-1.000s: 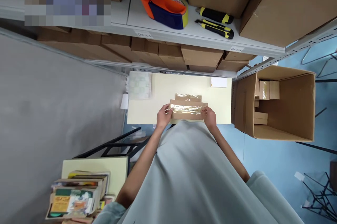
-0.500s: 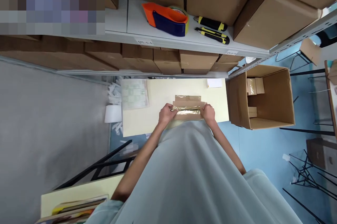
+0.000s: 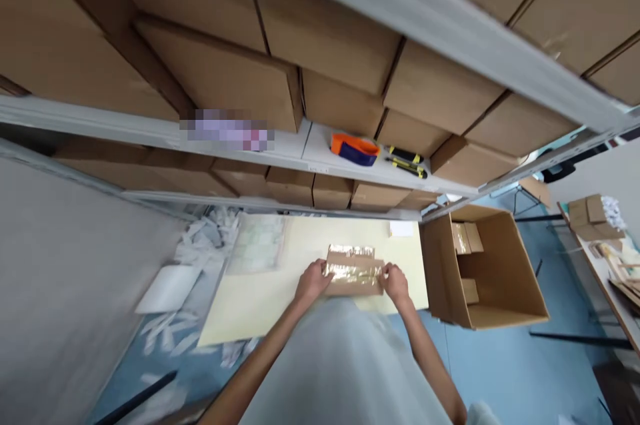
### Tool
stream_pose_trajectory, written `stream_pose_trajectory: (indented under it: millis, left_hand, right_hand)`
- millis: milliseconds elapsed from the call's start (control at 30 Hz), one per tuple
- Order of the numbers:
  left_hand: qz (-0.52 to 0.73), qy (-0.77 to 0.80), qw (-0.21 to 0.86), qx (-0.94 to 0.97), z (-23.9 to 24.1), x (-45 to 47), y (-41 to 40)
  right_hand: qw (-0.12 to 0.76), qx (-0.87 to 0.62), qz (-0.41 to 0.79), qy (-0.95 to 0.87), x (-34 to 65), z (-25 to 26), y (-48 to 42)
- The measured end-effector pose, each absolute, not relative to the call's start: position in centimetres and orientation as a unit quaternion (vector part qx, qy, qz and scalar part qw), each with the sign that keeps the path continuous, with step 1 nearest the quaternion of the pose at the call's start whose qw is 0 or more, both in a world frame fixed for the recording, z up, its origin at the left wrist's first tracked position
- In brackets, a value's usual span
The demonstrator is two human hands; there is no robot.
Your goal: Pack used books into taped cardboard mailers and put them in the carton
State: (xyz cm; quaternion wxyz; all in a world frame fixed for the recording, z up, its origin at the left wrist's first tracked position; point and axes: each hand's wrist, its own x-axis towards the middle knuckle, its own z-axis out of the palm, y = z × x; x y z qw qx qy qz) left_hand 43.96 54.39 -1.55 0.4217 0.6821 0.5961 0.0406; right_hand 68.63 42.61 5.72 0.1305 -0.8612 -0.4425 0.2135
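A small cardboard box [image 3: 350,288] with shiny clear tape [image 3: 350,273] across its top lies on the cream table in front of my body. My left hand [image 3: 313,280] is closed at its left end, thumb near the tape. At the opposite end my right hand [image 3: 395,282] has its fingers curled against the edge. Just behind, a second brown cardboard piece with a glossy tape strip [image 3: 351,251] shows; whether it is a separate box I cannot tell.
An open carton [image 3: 505,278] with small boxes inside stands right of the table [image 3: 265,308]. On the shelf above lie an orange-and-blue tape dispenser [image 3: 355,149] and utility knives [image 3: 407,162]. A white card [image 3: 401,229] is on the table. Paper scraps [image 3: 210,238] litter the left side.
The view has tilted upward, so more shelf shows. The raised cardboard edge between my hands now lies flatter, and the taped top looks wider. Both hands stay at the box's ends.
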Motion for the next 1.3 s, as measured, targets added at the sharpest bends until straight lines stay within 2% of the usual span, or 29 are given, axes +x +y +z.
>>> stream_pose_trajectory:
  millis: [100,200,367,467,567,633,767,967,1133,1200,1300]
  left_hand:
    - [0.104,0.595,0.394,0.693,-1.0,44.3,56.1]
    - [0.194,0.565,0.388,0.701,1.5,45.7,59.5]
    - [0.353,0.486,0.343,0.722,10.7,50.2,67.4]
    - [0.408,0.462,0.301,0.728,16.8,52.7,71.0]
    - [0.409,0.472,0.28,0.73,20.6,53.8,72.5]
    - [0.404,0.473,0.278,0.732,21.5,53.8,72.3]
    - [0.401,0.477,0.291,0.726,20.9,53.2,70.5]
    - [0.425,0.497,0.359,0.666,18.5,51.8,66.6]
    - [0.504,0.44,0.429,0.606,17.0,49.5,59.0]
    - [0.506,0.437,0.43,0.607,16.9,48.8,55.4]
    - [0.493,0.465,0.433,0.595,16.7,48.1,51.2]
  right_hand:
    - [0.157,-0.848,0.155,-0.482,69.8,7.2,45.2]
    - [0.2,-0.807,0.1,-0.546,71.8,10.2,50.5]
    - [0.245,-0.699,0.019,-0.672,72.3,19.4,63.3]
    - [0.18,-0.684,0.005,-0.707,70.5,24.2,69.6]
    - [0.087,-0.716,0.034,-0.692,68.6,26.0,73.4]
    - [0.063,-0.728,0.048,-0.681,67.7,25.8,74.5]
    - [0.071,-0.742,0.054,-0.665,66.9,24.6,75.0]
    - [0.151,-0.725,0.08,-0.667,67.4,22.7,72.0]
    - [0.425,-0.608,0.312,-0.593,66.5,18.4,61.3]
    - [0.477,-0.574,0.392,-0.538,65.3,17.2,56.1]
    - [0.507,-0.57,0.459,-0.456,63.3,16.5,50.2]
